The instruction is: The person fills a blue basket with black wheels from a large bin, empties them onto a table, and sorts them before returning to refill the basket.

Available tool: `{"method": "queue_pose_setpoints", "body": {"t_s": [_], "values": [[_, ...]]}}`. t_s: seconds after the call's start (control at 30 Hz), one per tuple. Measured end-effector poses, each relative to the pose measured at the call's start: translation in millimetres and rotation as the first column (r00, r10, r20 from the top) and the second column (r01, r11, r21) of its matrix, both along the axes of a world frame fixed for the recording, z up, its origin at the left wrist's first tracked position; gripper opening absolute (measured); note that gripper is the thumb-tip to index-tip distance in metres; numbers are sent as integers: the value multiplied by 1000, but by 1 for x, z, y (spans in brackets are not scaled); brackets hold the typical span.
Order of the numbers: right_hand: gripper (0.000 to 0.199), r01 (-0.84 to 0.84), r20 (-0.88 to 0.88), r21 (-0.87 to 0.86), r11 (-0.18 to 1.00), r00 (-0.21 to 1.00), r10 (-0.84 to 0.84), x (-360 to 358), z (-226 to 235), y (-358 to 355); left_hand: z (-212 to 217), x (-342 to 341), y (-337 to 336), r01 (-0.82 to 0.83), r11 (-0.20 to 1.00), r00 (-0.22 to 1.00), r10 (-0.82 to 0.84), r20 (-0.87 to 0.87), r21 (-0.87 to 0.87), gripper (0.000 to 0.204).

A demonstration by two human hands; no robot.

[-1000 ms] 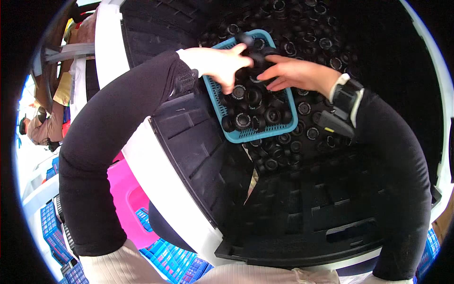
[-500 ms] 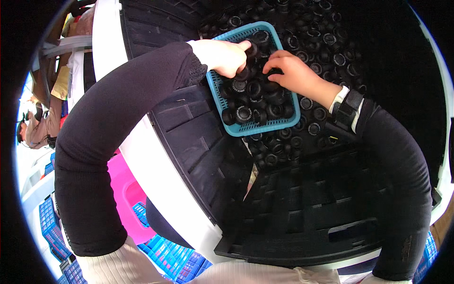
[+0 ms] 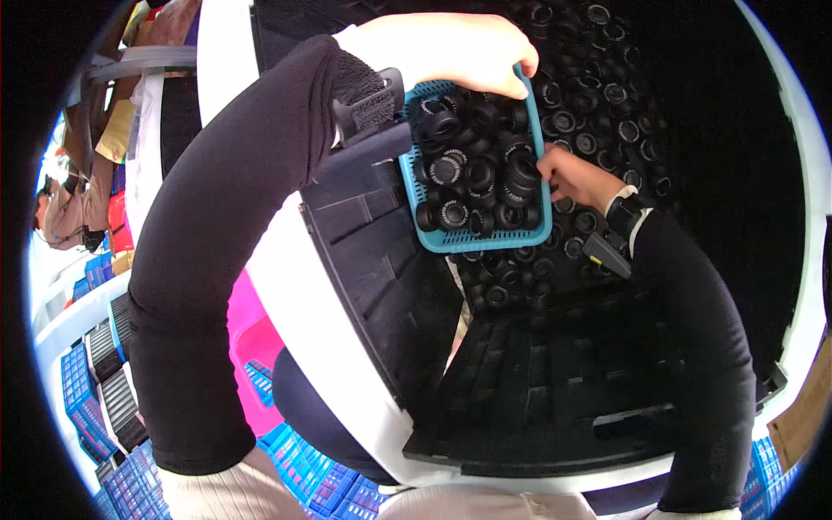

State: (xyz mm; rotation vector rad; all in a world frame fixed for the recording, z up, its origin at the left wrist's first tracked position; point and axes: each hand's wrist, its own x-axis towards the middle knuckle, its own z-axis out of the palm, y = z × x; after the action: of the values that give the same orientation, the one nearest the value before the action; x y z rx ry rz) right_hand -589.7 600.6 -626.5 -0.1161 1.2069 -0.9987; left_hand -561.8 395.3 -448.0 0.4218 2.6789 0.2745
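A basket (image 3: 494,245) of black parts (image 3: 481,176) is occupying the bin's (image 3: 537,390) 11 o'clock.
The right hand (image 3: 581,179) is touching the basket at 3 o'clock; whether its fingers are pinching cannot be told. The left hand (image 3: 481,52) is pinching the rim at 1 o'clock. Loose parts (image 3: 628,130) are lying toward 2 o'clock.
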Motion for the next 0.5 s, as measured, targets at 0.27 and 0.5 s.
{"method": "queue_pose_setpoints", "body": {"t_s": [0.27, 0.5], "values": [[56, 103, -17, 53, 993, 995, -102, 48, -38, 19, 118, 110, 13, -58, 995, 917, 85, -391, 82, 34], [32, 314, -403, 101, 944, 880, -250, 80, -11, 22, 168, 237, 28, -548, 817, 836, 545, 73, 178, 27]]}}
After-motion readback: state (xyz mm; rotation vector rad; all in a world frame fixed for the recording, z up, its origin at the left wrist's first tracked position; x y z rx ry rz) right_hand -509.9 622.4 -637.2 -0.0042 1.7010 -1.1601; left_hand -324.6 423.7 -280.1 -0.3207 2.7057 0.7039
